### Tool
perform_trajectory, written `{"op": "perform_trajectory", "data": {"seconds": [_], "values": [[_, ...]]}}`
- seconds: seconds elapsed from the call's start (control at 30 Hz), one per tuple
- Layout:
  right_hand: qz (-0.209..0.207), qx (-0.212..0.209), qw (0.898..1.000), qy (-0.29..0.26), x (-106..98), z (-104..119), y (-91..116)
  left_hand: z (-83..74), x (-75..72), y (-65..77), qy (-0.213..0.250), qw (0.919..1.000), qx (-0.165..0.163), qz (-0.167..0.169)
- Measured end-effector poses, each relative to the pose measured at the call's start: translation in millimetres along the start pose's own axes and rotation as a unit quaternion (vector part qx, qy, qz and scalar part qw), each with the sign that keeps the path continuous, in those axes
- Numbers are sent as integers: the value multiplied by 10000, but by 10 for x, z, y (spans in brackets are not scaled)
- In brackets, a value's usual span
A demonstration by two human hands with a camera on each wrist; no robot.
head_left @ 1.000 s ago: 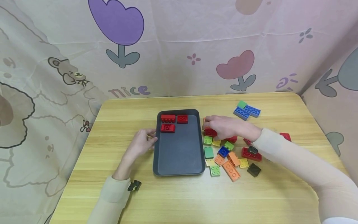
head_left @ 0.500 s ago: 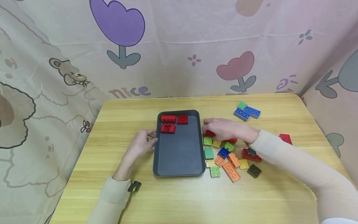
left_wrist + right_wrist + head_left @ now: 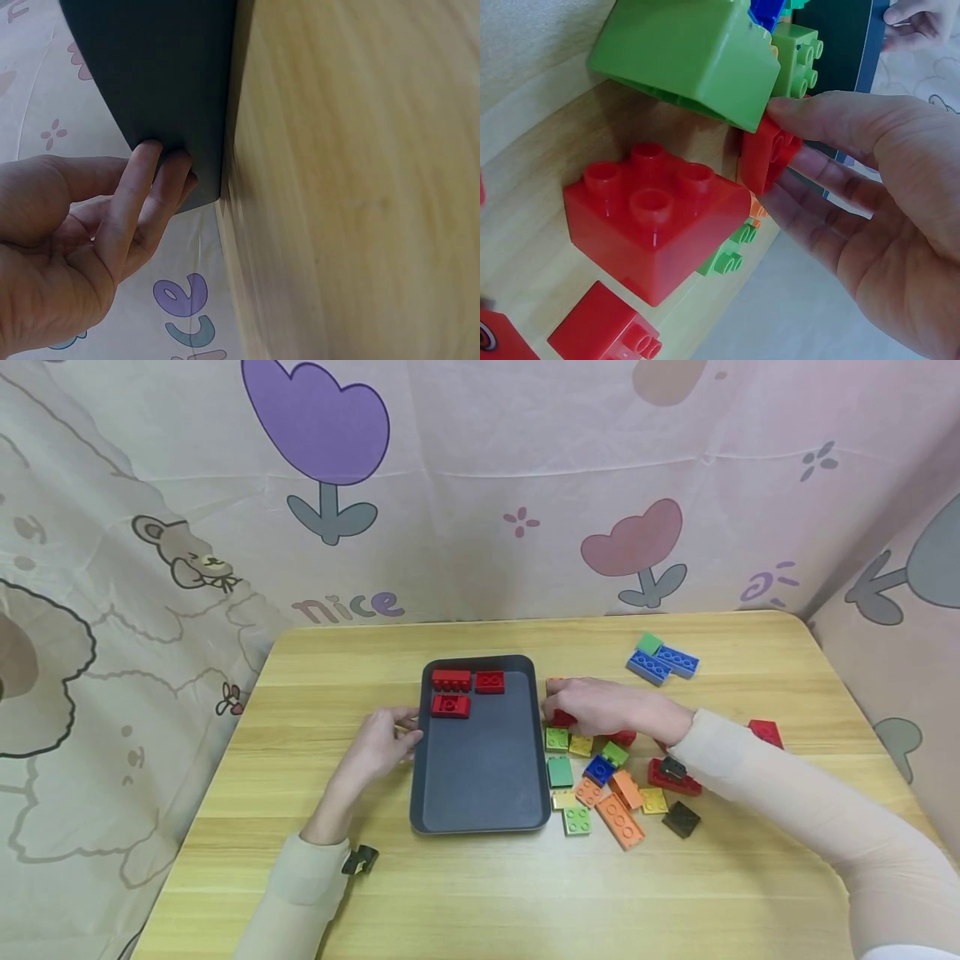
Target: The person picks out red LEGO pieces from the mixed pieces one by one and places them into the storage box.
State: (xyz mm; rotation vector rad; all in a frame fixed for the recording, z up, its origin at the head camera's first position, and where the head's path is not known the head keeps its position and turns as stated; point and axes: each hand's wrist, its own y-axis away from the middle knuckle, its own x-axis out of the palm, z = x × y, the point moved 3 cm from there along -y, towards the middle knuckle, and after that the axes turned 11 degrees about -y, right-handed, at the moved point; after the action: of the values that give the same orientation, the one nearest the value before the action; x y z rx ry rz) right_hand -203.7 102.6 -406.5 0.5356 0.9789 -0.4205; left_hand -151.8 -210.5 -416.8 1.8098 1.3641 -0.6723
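Observation:
My right hand (image 3: 596,703) pinches a red toy brick (image 3: 769,154) between thumb and fingers, right beside the long right edge of a dark grey tray (image 3: 483,777). In the head view the hand hides part of that brick. My left hand (image 3: 377,745) touches the tray's left side with loosely bent fingers; the left wrist view shows its fingertips (image 3: 150,150) against the tray's outer wall. Inside the tray, three red bricks lie near the far left corner: one at the back left (image 3: 452,680), one to its right (image 3: 490,682) and one in front (image 3: 451,707).
Right of the tray lie loose bricks, among them a green brick (image 3: 559,772), a long orange brick (image 3: 620,820), a dark brick (image 3: 681,819) and a red brick (image 3: 766,732). Blue bricks (image 3: 649,667) sit at the back right. A printed cloth (image 3: 480,552) hangs behind the table.
My right hand and wrist have shifted slightly left, with the fingers still around the red brick. My left hand, the tray and the bricks in it stay as they were.

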Motion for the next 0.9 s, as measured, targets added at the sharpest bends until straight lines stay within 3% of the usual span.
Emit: {"op": "perform_trajectory", "data": {"seconds": [0.9], "values": [[8, -130, 9999, 44, -8, 20, 4, 4, -4, -6, -64, 9999, -36, -69]]}}
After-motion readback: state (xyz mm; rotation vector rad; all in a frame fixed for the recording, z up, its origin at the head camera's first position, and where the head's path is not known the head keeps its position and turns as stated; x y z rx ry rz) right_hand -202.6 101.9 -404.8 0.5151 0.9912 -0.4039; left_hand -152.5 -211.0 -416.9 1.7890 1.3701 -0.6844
